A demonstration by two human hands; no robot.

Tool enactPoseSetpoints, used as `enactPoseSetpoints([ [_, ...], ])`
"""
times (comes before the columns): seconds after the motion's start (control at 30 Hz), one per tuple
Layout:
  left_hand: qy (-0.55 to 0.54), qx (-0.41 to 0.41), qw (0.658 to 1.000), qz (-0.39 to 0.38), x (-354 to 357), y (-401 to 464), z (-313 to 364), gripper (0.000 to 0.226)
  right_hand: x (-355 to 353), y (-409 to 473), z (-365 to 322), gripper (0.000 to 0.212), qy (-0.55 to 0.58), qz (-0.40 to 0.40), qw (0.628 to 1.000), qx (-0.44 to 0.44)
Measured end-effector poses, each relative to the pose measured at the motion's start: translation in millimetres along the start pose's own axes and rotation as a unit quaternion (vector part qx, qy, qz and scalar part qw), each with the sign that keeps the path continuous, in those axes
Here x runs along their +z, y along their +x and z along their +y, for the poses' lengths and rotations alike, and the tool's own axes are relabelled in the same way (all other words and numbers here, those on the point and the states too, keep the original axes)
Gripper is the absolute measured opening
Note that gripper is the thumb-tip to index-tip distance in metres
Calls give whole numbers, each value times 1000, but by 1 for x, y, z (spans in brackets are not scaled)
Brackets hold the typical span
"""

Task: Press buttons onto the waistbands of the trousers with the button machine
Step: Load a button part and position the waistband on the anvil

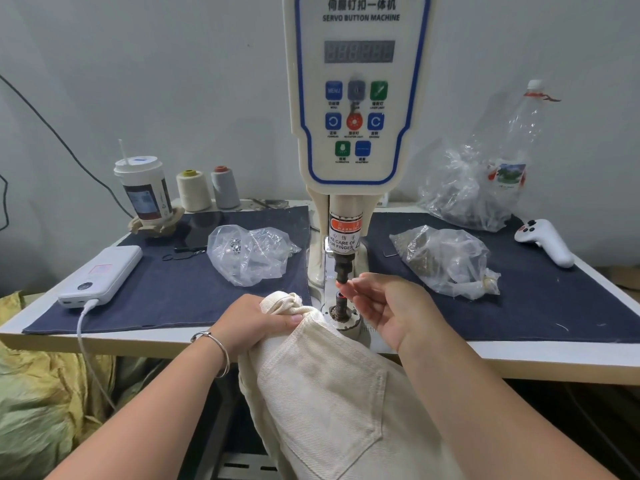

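A white table (519,362) against a plain grey wall carries 2 dark blue cloths (173,299), with the button machine (358,98) upright between them. The left hand (258,322) grips a bunched end of the cream trousers (322,393), which drape over the table's near edge beside the lower die (340,306). The right hand (388,306) reaches between the dies, fingertips drawn together; what they pinch cannot be told. 2 thread cones (207,188) stand at the back left.

The button machine (356,133) stands mid-table (519,355); cup (145,192) and power bank (100,275) left, bottle (519,140) right, trousers (322,393) in front
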State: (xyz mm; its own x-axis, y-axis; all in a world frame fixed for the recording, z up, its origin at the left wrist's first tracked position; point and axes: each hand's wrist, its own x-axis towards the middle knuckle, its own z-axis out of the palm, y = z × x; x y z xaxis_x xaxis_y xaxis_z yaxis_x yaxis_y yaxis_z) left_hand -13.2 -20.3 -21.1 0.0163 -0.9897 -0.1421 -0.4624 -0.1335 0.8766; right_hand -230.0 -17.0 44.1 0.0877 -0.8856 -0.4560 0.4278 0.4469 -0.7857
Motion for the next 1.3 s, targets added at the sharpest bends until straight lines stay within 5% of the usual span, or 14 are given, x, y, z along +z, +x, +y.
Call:
enactPoseSetpoints([
  [0.37, -7, -8, 1000, 8, 0, -2, 1, 55, -7, -5, 0, 8, 36, -38, 999, -10],
  [0.7, 7, -9, 1000, 11, 2, -3, 5, 47, -14, -19, -2, 10, 57, -73, 996, -17],
  [0.87, 4, -9, 1000, -3, 0, -5, 6, 51, -17, -47, 9, 13, -55, -3, 988, -145],
  [1.07, -2, -33, 996, -86, -10, -3, 14, 19, 38, -72, 42, 20, -292, -47, 855, -427],
  [1.27, 71, 12, 992, -108, -16, 4, 19, 27, 134, 27, 41, 21, -540, -9, 732, -416],
  [1.3, 93, 22, 989, -110, -16, 7, 15, 15, 147, 47, 40, 26, -573, 10, 708, -413],
])
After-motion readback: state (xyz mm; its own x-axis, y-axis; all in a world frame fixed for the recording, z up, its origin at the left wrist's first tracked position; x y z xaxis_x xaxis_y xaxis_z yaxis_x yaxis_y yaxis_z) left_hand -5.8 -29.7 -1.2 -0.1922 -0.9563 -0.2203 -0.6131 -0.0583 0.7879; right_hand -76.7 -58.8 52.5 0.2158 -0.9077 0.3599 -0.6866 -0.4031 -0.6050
